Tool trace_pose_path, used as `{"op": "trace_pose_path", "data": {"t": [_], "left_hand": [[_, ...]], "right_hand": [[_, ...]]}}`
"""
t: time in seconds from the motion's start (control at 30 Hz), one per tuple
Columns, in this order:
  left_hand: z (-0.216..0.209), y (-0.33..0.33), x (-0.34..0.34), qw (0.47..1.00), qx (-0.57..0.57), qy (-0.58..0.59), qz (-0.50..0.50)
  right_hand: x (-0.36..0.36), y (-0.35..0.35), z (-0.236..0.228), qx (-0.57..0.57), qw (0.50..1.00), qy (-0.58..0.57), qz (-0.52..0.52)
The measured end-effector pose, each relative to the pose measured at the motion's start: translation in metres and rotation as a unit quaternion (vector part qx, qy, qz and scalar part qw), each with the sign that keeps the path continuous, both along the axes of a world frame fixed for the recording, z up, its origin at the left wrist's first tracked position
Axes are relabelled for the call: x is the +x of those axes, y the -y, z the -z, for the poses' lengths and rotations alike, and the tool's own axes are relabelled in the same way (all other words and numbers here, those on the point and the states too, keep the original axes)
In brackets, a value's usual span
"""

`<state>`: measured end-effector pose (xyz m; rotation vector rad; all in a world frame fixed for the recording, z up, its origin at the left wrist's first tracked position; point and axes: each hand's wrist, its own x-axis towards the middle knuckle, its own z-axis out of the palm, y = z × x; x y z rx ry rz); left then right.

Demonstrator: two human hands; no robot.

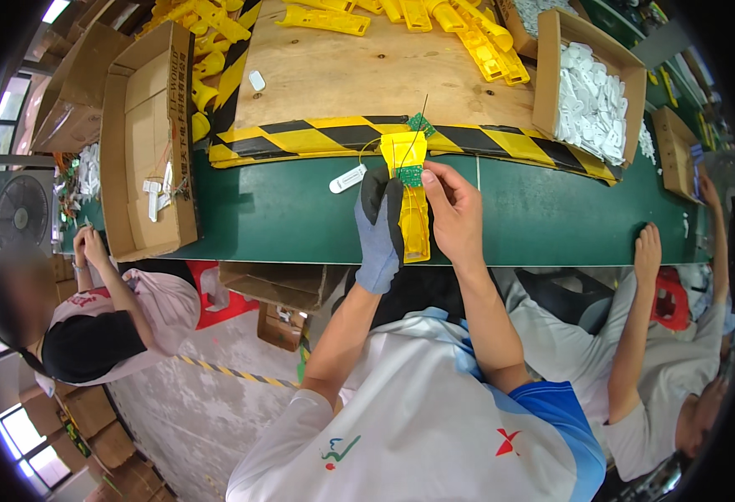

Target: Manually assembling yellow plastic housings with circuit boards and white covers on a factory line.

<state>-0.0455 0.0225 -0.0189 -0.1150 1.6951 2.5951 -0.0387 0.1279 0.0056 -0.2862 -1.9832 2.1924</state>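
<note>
My left hand [379, 233], in a blue-grey glove with black fingers, is closed around a long yellow plastic housing [415, 233] above the near part of the green tabletop. A small green circuit board [409, 176] with thin wires lies across the housing. The bare thumb and forefinger of my right hand [458, 207] pinch at the board's right edge. Just beyond the housing's far end, a second green circuit board [421, 126] rests on the striped edging. A white rounded plastic piece [348, 178] lies to the left of my gloved hand.
Yellow-and-black tape [301, 136] edges a raised wooden board [367, 84] with yellow housings [484, 52] at its far side. Cardboard boxes stand left [121, 167] and right [547, 92], the right one full of white parts [592, 100]. People sit on both sides.
</note>
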Motion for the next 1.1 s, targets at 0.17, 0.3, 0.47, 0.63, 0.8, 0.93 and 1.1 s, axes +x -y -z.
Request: {"op": "trace_pose_path", "data": {"t": [0.17,0.3,0.47,0.63,0.8,0.93,1.1], "left_hand": [[0.05,0.006,0.006,0.994,0.022,0.047,-0.093],[0.021,0.003,0.011,0.994,0.03,0.08,-0.068],[-0.015,0.008,0.012,1.0,0.019,0.019,-0.003],[-0.027,0.005,0.017,0.993,0.057,-0.011,-0.107],[-0.021,0.011,0.019,0.996,0.055,0.001,-0.069],[-0.019,0.009,0.016,0.998,0.055,0.009,-0.032],[-0.019,0.01,0.015,0.999,0.046,-0.015,-0.022]], "right_hand": [[0.001,0.002,0.008,-0.017,1.0,-0.01,0.012],[-0.001,-0.016,0.009,0.025,0.992,0.075,-0.096],[-0.007,-0.06,-0.017,0.193,0.979,-0.038,-0.045],[-0.038,-0.092,-0.029,0.39,0.916,-0.082,0.038],[-0.043,-0.142,-0.076,0.406,0.882,-0.097,0.22],[-0.052,-0.224,-0.051,0.61,0.78,0.005,0.139],[-0.052,-0.216,-0.059,0.654,0.751,0.046,0.072]]}}
